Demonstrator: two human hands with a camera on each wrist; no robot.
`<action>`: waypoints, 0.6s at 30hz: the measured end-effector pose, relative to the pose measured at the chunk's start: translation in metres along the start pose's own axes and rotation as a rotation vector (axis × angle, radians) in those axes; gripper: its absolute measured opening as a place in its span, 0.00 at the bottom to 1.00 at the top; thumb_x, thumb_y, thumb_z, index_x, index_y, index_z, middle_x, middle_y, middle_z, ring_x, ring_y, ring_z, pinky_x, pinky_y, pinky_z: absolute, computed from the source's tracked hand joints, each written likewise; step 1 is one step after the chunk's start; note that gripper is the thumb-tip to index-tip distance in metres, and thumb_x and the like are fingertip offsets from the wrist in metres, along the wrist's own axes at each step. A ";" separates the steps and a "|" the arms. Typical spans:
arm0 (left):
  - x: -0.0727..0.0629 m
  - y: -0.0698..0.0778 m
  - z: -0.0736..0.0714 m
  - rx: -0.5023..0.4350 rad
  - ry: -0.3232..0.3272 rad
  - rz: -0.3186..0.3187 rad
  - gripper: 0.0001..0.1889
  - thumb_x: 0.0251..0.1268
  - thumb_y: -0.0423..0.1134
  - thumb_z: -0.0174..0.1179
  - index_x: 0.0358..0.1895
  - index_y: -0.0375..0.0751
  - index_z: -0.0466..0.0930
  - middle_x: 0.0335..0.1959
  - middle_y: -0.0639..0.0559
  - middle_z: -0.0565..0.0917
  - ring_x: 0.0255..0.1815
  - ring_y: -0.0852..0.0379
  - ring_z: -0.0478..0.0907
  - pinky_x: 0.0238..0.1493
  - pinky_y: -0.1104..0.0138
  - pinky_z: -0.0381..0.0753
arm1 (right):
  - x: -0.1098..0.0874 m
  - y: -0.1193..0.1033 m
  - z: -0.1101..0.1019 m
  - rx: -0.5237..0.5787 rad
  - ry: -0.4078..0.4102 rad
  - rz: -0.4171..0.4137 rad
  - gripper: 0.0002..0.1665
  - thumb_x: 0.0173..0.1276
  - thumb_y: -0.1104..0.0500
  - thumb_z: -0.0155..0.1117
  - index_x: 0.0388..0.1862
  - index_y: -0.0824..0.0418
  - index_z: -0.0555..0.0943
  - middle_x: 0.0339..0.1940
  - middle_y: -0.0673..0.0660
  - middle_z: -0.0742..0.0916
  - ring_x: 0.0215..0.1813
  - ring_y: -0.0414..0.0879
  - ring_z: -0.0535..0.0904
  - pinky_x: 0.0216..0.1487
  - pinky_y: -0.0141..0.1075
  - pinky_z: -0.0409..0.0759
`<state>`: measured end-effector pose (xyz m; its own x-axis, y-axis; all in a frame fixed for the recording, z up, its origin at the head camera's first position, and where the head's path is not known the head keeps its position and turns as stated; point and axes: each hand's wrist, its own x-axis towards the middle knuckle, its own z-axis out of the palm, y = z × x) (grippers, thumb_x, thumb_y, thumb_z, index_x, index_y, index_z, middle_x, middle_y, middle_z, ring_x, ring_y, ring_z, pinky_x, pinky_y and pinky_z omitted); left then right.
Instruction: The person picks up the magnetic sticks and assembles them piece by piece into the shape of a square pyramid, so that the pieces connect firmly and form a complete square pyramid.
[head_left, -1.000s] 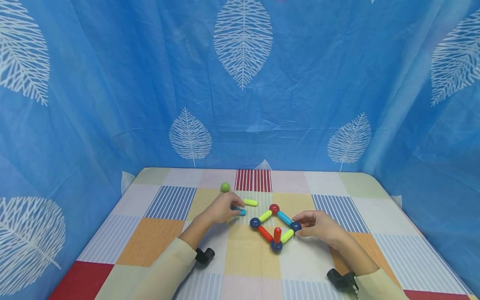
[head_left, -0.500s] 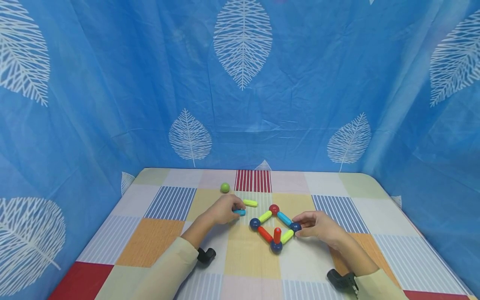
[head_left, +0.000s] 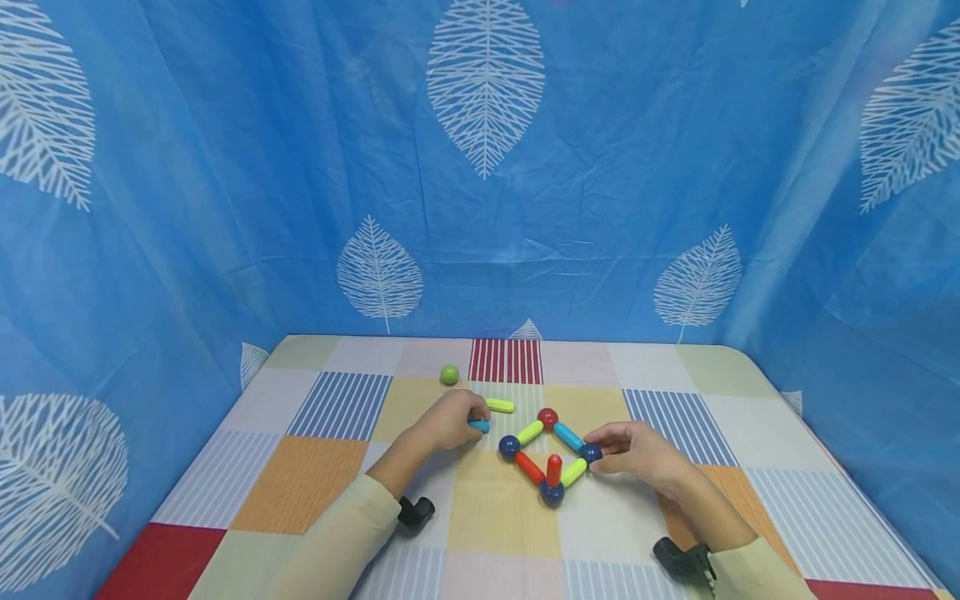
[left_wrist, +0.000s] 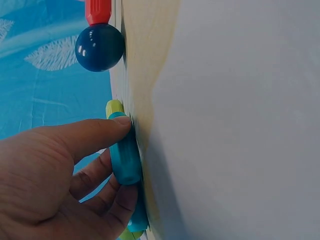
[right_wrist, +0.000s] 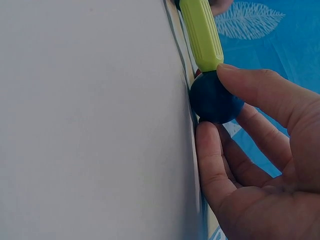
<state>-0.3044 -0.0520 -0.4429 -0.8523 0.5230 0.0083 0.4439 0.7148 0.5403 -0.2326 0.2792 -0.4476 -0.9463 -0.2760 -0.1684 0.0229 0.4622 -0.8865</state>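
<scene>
My left hand (head_left: 452, 419) pinches a light-blue magnetic stick (left_wrist: 126, 160) between thumb and fingers, low over the table. Below it in the left wrist view, a second blue stick (left_wrist: 140, 212) shows partly behind the fingers. With its thumb and fingers, my right hand (head_left: 641, 454) holds a dark blue ball (right_wrist: 216, 97) at the right corner of a four-sided frame. Yellow-green, red and blue sticks form its sides, joined by a red ball (head_left: 548, 418) and dark blue balls. One red stick (head_left: 554, 470) stands upright on the near ball (head_left: 552, 494).
A loose yellow-green stick (head_left: 501, 406) lies just beyond my left fingers. Farther back sits a green ball (head_left: 449, 375). The patchwork tablecloth (head_left: 510, 529) covers the table, and blue leaf-patterned curtains (head_left: 600, 167) stand behind and at both sides.
My left hand has shifted slightly toward the near right, and less of the blue stick shows past its fingers. The right hand and the frame have stayed in place.
</scene>
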 end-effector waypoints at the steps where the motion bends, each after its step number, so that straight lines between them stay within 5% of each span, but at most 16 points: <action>1: 0.000 0.000 0.000 0.002 -0.001 0.000 0.10 0.57 0.28 0.73 0.42 0.39 0.88 0.34 0.53 0.84 0.36 0.59 0.75 0.44 0.64 0.82 | 0.000 0.000 0.000 -0.002 0.002 0.003 0.26 0.58 0.63 0.79 0.56 0.68 0.84 0.47 0.59 0.87 0.47 0.48 0.81 0.45 0.30 0.83; 10: -0.002 -0.002 0.001 -0.004 0.000 0.022 0.10 0.57 0.29 0.73 0.43 0.37 0.89 0.35 0.51 0.87 0.36 0.60 0.78 0.44 0.64 0.83 | 0.002 0.001 0.000 -0.005 0.007 0.012 0.26 0.57 0.62 0.80 0.54 0.66 0.85 0.46 0.58 0.88 0.47 0.48 0.81 0.45 0.31 0.83; 18: -0.009 -0.003 -0.003 -0.112 0.013 0.018 0.08 0.60 0.31 0.72 0.42 0.43 0.88 0.34 0.55 0.84 0.37 0.60 0.78 0.42 0.66 0.82 | 0.002 0.001 0.000 -0.004 0.009 0.013 0.26 0.57 0.62 0.80 0.54 0.66 0.85 0.46 0.58 0.88 0.47 0.48 0.81 0.45 0.30 0.83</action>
<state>-0.2991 -0.0602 -0.4420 -0.8480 0.5292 0.0293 0.4265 0.6485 0.6305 -0.2346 0.2793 -0.4485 -0.9487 -0.2624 -0.1764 0.0342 0.4693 -0.8824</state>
